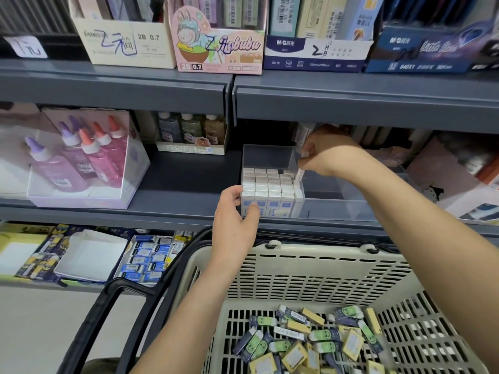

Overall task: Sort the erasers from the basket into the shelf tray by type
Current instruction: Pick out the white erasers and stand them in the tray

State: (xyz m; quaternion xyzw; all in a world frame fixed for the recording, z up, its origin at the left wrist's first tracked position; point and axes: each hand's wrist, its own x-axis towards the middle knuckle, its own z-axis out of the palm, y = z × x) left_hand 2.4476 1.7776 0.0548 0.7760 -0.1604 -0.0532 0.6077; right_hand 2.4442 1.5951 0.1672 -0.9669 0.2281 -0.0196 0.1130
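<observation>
On the middle shelf, far left, sits a box of glue bottles (81, 157). Next, the left hand (235, 214) grips the front-left corner of the clear tray (270, 155), with the thumb on the front wall and fingers curled round the side. The tray's left compartment is packed with upright white erasers (267, 184). The right hand (324, 155) pinches one eraser (300, 173), upright at the right edge of that block by the divider. Below, the basket (310, 268) holds loose erasers (310, 341) in green, yellow and blue sleeves, piled at bottom right.

left hand (235, 214) curled, right hand (328, 155) pinching, both arms outstretched
</observation>
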